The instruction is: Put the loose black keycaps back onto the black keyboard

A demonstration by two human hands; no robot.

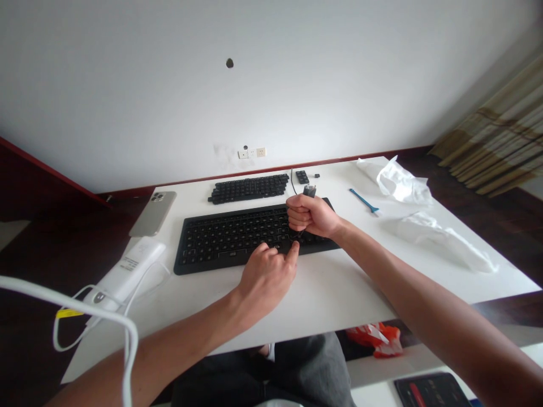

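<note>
A black keyboard [231, 240] lies in the middle of the white table, most of its keycaps off. My right hand [311, 215] is closed in a fist over its right part. Out of the top of that fist sticks a dark tool with a silvery end [310, 191]; its kind is not clear, and its lower end is near the key sockets. My left hand [269, 277] leans on the keyboard's front edge, index finger stretched toward the spot below the fist, other fingers bent, holding nothing visible. Behind the keyboard lie rows of black keycaps [250, 188].
A small keycap block [302, 177] and one loose keycap [317, 176] lie at the back. To the right are a blue brush [363, 200] and crumpled white plastic bags [403, 183]. A phone [153, 213] and a white power strip [127, 271] with cables lie left.
</note>
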